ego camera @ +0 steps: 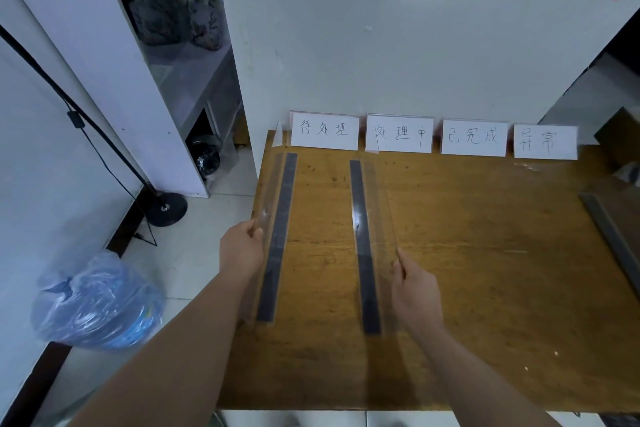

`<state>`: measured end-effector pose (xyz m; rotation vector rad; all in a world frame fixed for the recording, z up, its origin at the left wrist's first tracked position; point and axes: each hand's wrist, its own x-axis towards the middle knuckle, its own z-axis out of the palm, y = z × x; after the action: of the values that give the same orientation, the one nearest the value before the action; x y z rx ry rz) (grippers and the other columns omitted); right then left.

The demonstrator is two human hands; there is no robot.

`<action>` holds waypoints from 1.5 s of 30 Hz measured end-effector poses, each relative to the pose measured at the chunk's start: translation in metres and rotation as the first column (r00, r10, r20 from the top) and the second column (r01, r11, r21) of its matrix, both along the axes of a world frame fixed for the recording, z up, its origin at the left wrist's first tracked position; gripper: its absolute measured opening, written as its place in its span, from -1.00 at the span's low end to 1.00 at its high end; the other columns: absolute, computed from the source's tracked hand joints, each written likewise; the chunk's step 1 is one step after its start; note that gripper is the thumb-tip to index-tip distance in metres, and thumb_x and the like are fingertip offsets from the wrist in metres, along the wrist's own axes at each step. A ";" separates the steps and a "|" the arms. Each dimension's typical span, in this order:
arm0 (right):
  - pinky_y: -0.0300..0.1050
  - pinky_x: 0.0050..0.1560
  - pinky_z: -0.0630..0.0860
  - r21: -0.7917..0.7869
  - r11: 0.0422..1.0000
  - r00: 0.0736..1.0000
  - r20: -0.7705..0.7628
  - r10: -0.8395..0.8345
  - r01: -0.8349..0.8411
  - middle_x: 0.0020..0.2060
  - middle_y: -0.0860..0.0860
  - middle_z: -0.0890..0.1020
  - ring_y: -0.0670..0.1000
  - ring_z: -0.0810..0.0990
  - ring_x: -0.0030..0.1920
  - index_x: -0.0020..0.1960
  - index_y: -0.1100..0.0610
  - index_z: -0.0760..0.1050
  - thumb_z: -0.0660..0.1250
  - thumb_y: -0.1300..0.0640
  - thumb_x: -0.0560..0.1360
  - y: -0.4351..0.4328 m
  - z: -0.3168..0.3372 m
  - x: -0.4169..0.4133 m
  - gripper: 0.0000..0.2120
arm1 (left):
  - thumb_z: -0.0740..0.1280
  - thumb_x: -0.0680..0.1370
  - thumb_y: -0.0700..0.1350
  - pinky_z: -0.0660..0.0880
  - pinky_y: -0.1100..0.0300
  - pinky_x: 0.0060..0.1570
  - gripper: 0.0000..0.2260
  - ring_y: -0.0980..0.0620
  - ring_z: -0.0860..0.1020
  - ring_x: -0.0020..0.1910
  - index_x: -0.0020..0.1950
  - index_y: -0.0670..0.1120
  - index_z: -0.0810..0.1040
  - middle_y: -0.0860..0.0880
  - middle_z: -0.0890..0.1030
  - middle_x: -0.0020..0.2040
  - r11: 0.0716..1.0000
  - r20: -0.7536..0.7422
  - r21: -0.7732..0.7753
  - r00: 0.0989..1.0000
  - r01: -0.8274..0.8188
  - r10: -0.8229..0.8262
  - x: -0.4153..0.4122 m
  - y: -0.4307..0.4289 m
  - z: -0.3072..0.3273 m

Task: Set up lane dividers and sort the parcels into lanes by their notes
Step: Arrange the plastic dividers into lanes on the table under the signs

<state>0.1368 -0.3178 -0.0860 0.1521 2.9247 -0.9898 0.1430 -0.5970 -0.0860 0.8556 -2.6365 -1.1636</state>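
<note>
Wooden desk (485, 270): four handwritten label cards (472, 137) stand upright along the far edge. Left grip (242, 248) pinches the clear edge of the left divider (280, 218), a clear strip with a dark band, along the desk's left edge; right grip (415, 288) likewise pinches the right divider (361, 218), left of centre. Third divider (609, 236) lies apart at the right edge.

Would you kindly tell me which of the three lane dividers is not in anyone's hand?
The right-edge divider lies untouched; the left hand pinches the leftmost divider and the right hand pinches the middle divider.
</note>
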 end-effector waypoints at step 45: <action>0.06 0.51 -0.09 0.262 0.481 0.538 0.226 0.812 -0.837 0.55 0.01 0.12 0.07 -0.02 0.54 0.53 -0.01 0.17 -0.08 0.01 0.67 -0.136 -0.069 -0.084 -0.56 | 0.08 0.65 0.16 0.58 -0.19 -0.02 -0.53 -0.23 0.60 -0.09 0.03 -0.19 0.60 -0.26 0.62 -0.12 0.955 -0.058 0.295 0.998 0.039 -0.023 -0.039 -0.020 -0.006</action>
<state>0.0529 -0.4534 -0.1545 -1.1048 2.4904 -0.2756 0.1041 -0.6171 -0.0919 0.8166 -2.4777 -1.5958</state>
